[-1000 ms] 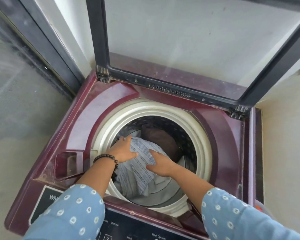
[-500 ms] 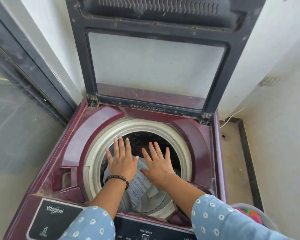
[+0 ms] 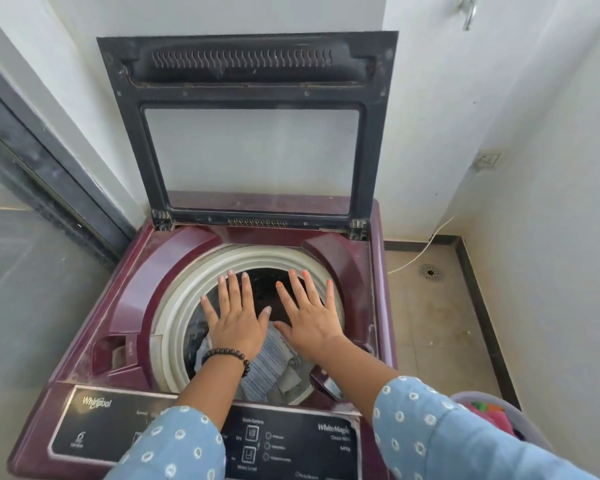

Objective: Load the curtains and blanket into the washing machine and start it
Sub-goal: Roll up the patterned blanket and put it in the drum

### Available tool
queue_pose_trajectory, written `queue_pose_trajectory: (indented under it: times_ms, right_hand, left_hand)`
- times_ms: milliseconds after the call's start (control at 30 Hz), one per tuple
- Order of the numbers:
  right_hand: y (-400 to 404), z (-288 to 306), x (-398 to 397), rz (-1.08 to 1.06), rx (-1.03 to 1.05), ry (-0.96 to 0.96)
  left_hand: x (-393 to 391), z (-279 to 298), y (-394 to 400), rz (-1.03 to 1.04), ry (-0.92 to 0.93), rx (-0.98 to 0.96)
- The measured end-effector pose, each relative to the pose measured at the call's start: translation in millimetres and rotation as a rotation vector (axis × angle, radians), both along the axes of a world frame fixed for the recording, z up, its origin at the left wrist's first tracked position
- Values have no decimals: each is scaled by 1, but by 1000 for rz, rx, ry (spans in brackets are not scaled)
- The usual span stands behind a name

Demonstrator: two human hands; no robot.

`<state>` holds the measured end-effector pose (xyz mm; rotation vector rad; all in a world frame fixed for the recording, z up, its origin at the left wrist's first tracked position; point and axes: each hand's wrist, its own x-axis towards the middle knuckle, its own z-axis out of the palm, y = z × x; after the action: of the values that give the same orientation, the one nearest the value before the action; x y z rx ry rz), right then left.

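A maroon top-loading washing machine (image 3: 174, 271) stands below me with its dark lid (image 3: 250, 133) raised upright against the wall. Inside the drum, ringed by a cream rim (image 3: 174, 320), lies a blue-grey striped cloth (image 3: 269, 367). My left hand (image 3: 236, 320), with a dark bead bracelet at the wrist, hovers flat above the drum opening, fingers spread. My right hand (image 3: 309, 317) hovers beside it, also flat with spread fingers. Neither hand holds anything. The black control panel (image 3: 257, 441) runs along the machine's front edge.
A basket (image 3: 492, 410) with colourful laundry sits at the lower right on the tiled floor. A floor drain (image 3: 429, 271) and a white cable (image 3: 420, 252) lie right of the machine. A dark-framed glass door (image 3: 32, 188) is at the left.
Both hands let go of the striped cloth in the drum and rose out of it, fingers now spread flat above the opening. My view pulled back and up.
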<state>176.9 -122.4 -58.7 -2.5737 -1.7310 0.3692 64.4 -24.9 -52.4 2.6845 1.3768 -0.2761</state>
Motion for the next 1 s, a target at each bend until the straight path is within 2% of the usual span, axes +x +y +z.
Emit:
queue_pose_trajectory:
  times_ms: [333,633,833,1000]
  right_hand:
    - [-70,36,31,-42,106,-36]
    - [-163,48,88,-252,186,-10]
    - [-244,28,124,-449,143,19]
    - [-324,-18,135,-660,74,107]
  left_hand:
    - [35,37,-72,-61,-52,98]
    - [94,53,-150,-241,-86,182]
    - [145,35,-212,-446,-62,155]
    - [182,-2,-278,-659,21,68]
